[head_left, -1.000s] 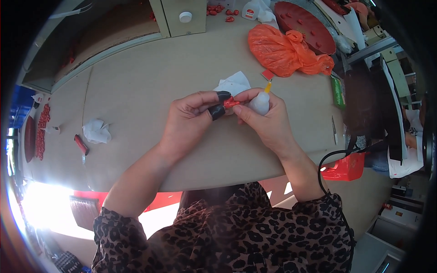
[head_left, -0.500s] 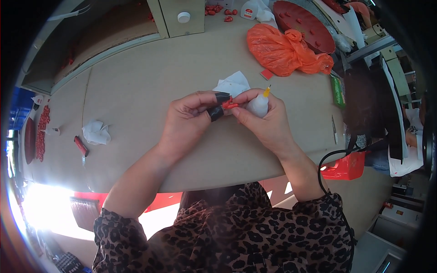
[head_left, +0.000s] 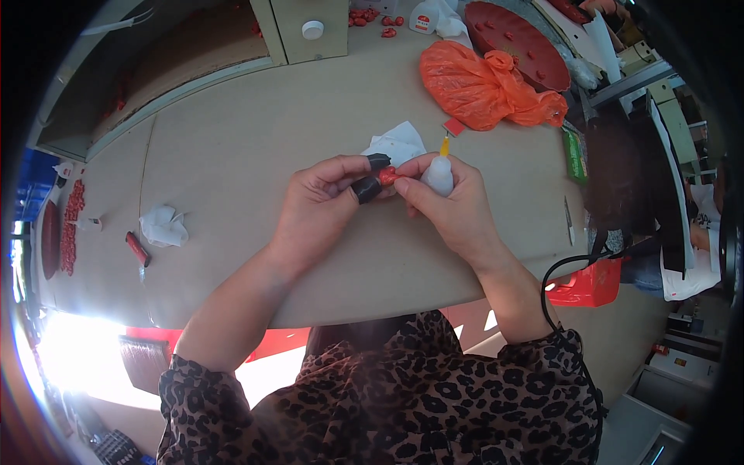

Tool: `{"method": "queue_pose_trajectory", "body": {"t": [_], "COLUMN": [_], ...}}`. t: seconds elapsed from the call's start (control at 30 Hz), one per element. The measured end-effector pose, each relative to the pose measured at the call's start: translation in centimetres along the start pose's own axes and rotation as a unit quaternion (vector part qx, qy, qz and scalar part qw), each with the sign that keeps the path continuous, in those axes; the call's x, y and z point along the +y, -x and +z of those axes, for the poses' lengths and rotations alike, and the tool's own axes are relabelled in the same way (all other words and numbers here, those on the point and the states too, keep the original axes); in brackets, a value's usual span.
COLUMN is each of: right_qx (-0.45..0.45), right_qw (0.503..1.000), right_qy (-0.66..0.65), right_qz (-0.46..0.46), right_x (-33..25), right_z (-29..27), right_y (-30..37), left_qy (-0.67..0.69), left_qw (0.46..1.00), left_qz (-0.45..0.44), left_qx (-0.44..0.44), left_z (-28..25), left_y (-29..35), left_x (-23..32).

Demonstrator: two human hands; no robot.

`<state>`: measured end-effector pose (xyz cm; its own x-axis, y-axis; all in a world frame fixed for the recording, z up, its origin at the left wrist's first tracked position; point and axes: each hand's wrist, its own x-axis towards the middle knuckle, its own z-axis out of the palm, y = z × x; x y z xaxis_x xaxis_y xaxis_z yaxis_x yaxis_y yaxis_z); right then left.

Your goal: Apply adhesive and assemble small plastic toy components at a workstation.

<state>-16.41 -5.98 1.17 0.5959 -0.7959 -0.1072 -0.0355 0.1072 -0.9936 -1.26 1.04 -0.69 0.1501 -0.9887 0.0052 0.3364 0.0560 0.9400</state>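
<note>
Between my hands, above the middle of the table, is a small red carved-looking piece (head_left: 388, 176). My left hand (head_left: 322, 194), with black covers on its thumb and forefinger, pinches one side of it. My right hand (head_left: 453, 198) has thumb and forefinger on its other side. Tucked in that same right hand is a white squeeze bottle (head_left: 439, 177) with a thin yellow nozzle tip pointing up and away from me. Just beyond my fingers lies a folded white tissue (head_left: 399, 141). The piece's finer shape is too small to make out.
An orange plastic bag (head_left: 473, 85) and a large red tray (head_left: 518, 43) with small red pieces stand back right. To the left are a crumpled tissue (head_left: 163, 225), a red-handled tool (head_left: 137, 249) and a row of red pieces (head_left: 71, 225). A thin blade (head_left: 570, 221) lies right.
The red piece has turned in my fingertips. The squeeze bottle has swung slightly left and its nozzle stands more upright. My forearms have hardly moved.
</note>
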Motion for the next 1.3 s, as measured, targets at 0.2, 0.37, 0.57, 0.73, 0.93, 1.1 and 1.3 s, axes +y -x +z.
{"method": "queue_pose_trajectory", "body": {"t": [0.2, 0.37, 0.57, 0.73, 0.93, 1.1, 1.3], "right_qx": [-0.026, -0.024, -0.035, -0.042, -0.045, -0.044, -0.046], "right_qw": [0.998, 0.992, 0.989, 0.988, 0.988, 0.989, 0.991], "right_qy": [-0.054, -0.105, -0.112, -0.108, -0.1, -0.099, -0.089], "right_qz": [0.03, 0.061, 0.088, 0.104, 0.105, 0.105, 0.092], "right_x": [0.12, 0.38, 0.47, 0.25, 0.45, 0.41, 0.46], "right_z": [-0.12, -0.29, -0.3, -0.38, -0.38, -0.13, 0.13], "right_y": [-0.16, -0.34, -0.5, -0.49, -0.49, -0.52, -0.63], "left_qy": [-0.02, -0.032, -0.045, -0.061, -0.083, -0.1, -0.095], "left_qw": [0.999, 0.997, 0.996, 0.996, 0.995, 0.994, 0.995], "left_qz": [-0.041, -0.064, -0.077, -0.063, -0.041, -0.031, -0.029], "left_qx": [0.0, 0.002, -0.009, -0.017, -0.021, -0.011, -0.001], "left_z": [-0.05, -0.04, -0.19, -0.15, -0.17, 0.01, 0.03], "left_y": [0.06, -0.02, 0.08, 0.12, 0.17, 0.28, 0.36], "left_x": [0.27, 0.34, 0.31, 0.41, 0.26, 0.35, 0.36]}}
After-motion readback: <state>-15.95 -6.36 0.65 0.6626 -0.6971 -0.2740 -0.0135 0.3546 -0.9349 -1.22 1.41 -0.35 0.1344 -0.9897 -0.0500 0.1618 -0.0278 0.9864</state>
